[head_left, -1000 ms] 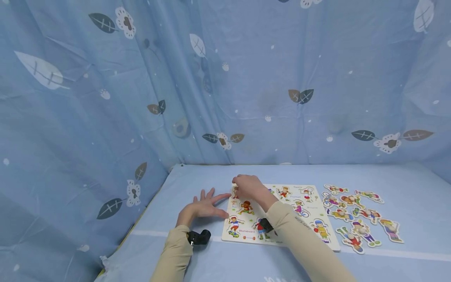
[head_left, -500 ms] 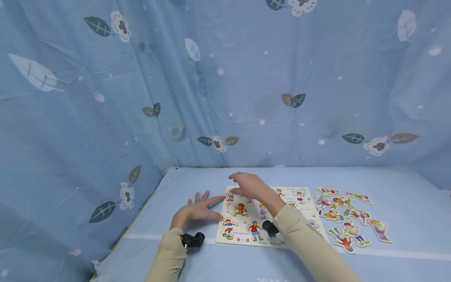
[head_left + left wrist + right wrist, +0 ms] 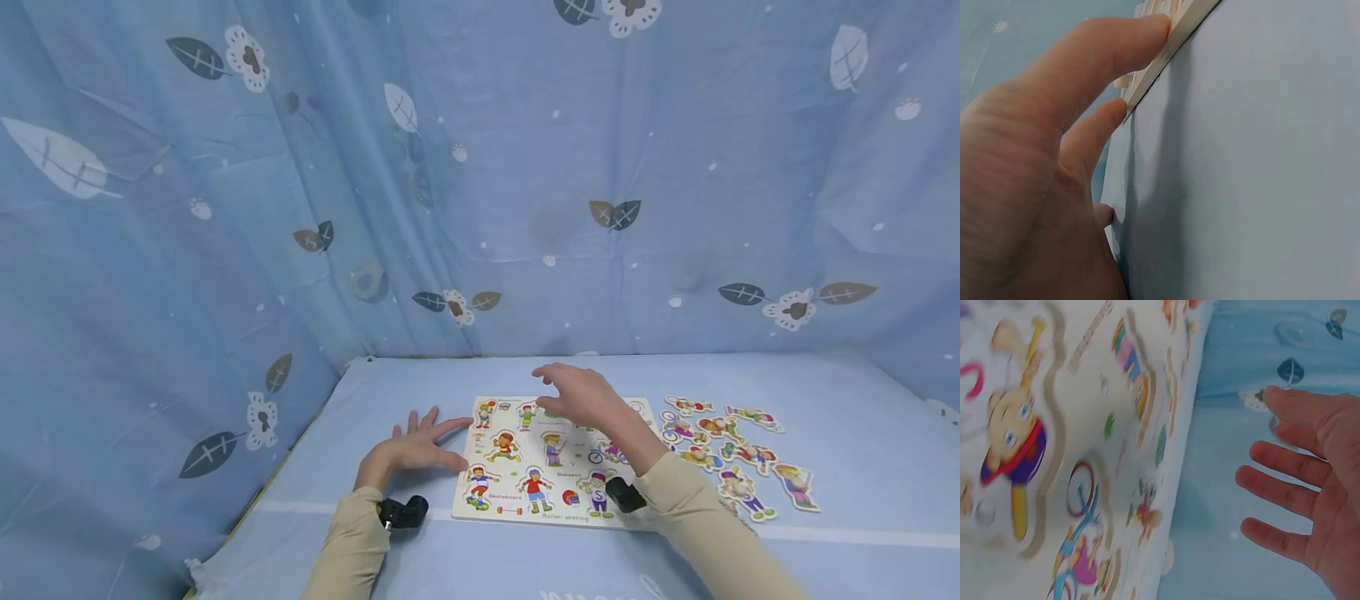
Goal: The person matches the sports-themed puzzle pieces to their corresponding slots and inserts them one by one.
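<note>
A cream puzzle board (image 3: 512,482) with cartoon sports figures and English words lies flat on the table. My left hand (image 3: 415,451) rests at its left side, fingers spread; in the left wrist view, the thumb and index fingertip touch the board's wooden edge (image 3: 1175,47). Above the board's far middle hovers my right hand (image 3: 588,397), with loosely bent fingers and nothing in them. The right wrist view shows this hand (image 3: 1297,481) apart from the board, where a batter figure (image 3: 1016,425) and a cyclist figure (image 3: 1082,550) appear.
Several loose figure pieces (image 3: 742,493) lie to the right of the board, one in a purple cap, another a striped-topped figure (image 3: 797,486). A blue patterned curtain (image 3: 525,208) hangs behind the table (image 3: 450,567). Black wrist cameras (image 3: 405,512) sit on both sleeves.
My right hand has lifted from the board's far left corner and moved right, leaving the corner figure uncovered. The left hand stays at the board's edge. The head view has shifted slightly.
</note>
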The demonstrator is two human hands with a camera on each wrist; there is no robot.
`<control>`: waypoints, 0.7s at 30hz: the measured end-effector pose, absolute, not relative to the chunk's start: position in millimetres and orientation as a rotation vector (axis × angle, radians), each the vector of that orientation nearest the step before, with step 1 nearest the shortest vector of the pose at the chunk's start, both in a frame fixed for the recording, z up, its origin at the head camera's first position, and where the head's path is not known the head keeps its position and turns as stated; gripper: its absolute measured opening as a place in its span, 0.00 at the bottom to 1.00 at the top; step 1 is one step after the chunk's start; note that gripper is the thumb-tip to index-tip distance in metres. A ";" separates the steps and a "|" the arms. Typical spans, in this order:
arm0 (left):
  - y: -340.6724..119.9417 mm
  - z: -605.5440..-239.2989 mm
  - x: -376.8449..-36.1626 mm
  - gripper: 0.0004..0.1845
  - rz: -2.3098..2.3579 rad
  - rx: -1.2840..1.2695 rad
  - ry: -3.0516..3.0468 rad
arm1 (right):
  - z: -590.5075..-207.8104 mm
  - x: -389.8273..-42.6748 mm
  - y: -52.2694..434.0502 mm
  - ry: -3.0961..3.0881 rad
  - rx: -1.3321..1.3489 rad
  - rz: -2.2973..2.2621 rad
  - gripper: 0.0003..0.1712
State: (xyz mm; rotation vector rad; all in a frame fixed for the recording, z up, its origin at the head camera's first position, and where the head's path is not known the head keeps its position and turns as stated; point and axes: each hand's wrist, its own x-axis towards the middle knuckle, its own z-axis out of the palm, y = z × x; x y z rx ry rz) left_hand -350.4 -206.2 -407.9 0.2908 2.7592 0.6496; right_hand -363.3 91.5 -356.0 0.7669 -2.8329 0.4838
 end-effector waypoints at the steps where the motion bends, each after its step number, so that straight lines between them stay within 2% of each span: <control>1: -206.6 -407.7 -350.7 0.47 0.652 0.292 2.759 | -357.0 -363.1 95.8 -2.830 0.759 0.484 0.28; 21: -207.0 -409.1 -351.1 0.48 0.658 0.283 2.776 | -369.3 -345.2 157.8 -2.859 0.691 0.617 0.25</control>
